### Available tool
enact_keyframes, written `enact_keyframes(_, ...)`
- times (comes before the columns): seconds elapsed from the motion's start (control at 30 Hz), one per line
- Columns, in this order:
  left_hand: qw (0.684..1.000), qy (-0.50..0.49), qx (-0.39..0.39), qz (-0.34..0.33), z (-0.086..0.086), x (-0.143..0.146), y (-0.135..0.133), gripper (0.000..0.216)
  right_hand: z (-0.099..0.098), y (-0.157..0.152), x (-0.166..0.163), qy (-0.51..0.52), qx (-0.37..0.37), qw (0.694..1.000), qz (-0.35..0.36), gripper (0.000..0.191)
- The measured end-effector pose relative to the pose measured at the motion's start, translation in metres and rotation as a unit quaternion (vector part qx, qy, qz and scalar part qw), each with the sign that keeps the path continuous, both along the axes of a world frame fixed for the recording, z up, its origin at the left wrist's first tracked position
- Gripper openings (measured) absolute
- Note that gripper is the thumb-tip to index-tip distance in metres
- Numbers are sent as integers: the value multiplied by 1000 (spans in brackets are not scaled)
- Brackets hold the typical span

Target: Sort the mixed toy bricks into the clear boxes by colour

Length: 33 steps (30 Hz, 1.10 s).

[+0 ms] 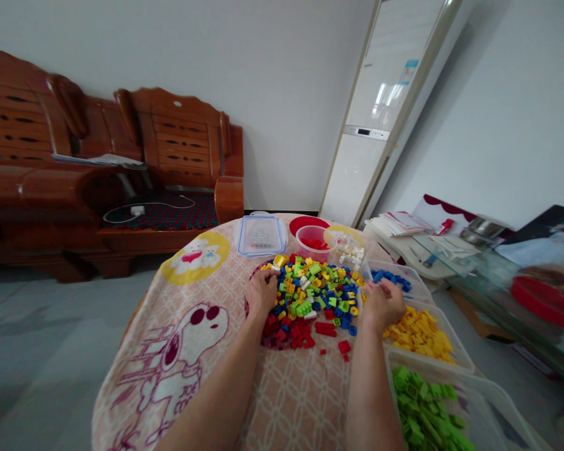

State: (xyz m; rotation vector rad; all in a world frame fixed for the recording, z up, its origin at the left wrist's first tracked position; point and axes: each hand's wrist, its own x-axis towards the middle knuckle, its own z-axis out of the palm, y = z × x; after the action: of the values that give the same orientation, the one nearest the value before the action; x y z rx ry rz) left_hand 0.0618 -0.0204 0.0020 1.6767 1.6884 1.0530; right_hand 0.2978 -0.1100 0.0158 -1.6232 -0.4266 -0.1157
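Observation:
A mixed heap of plastic building bricks (310, 285) in yellow, green, blue, red and white lies on the cloth-covered table. My left hand (262, 293) is at the heap's left edge, its fingers curled together beside yellow and white bricks; what they grip is hidden. To the right of the heap, my right hand (384, 304) has its fingertips pinched together over the near side of the box of blue bricks (395, 279). Anything in that pinch is too small to make out. Yellow bricks (423, 335) fill a clear box beside this hand, and green bricks (425, 407) lie in a nearer one.
Behind the heap stand a clear bowl with red bricks (316, 241), a pile of white bricks (351, 254) and a blue-rimmed lidded box (261, 235). Loose red bricks (344, 346) lie in front. A glass table (493, 266) is to the right, a wooden sofa (178, 144) to the left.

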Motion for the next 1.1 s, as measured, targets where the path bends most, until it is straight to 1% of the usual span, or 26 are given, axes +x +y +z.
enact_keyframes(0.1,1000,2,1,-3,-1,0,0,30,2,-2,2,-19,-8,1000,-12,49)
enact_keyframes(0.23,1000,-3,3,0,-2,0,1,29,6,-3,1,-73,-63,995,-8,43)
enact_keyframes(0.3,1000,-5,6,0,-3,0,1,29,7,-2,0,-83,-81,993,30,39)
enact_keyframes(0.37,1000,-5,10,-2,-4,0,2,29,7,0,-3,-72,-100,987,101,38)
enact_keyframes(0.43,1000,-5,11,-4,-4,0,2,29,8,2,-6,-69,-129,975,165,36)
enact_keyframes(0.5,1000,-4,8,-4,-4,0,2,30,11,2,-12,-102,-179,960,191,31)
enact_keyframes(0.57,1000,-3,3,-5,-3,0,2,30,17,0,-19,-155,-251,936,192,25)
enact_keyframes(0.7,1000,-3,-3,-5,-2,0,2,30,30,-4,-34,-222,-388,869,210,18)
enact_keyframes(0.8,1000,-5,2,-7,-2,0,2,30,32,-4,-41,-255,-445,828,225,17)
enact_keyframes(0.87,1000,-5,5,-8,-2,0,2,31,32,-4,-44,-267,-459,816,228,17)
enact_keyframes(0.97,1000,-5,1,-7,-2,0,2,30,30,-4,-43,-278,-449,816,235,17)
enact_keyframes(1.03,1000,-5,-3,-3,-1,0,1,30,30,-5,-40,-280,-426,826,242,22)
enact_keyframes(1.1,1000,-2,-2,-2,-2,0,2,30,29,-6,-35,-268,-391,846,243,26)
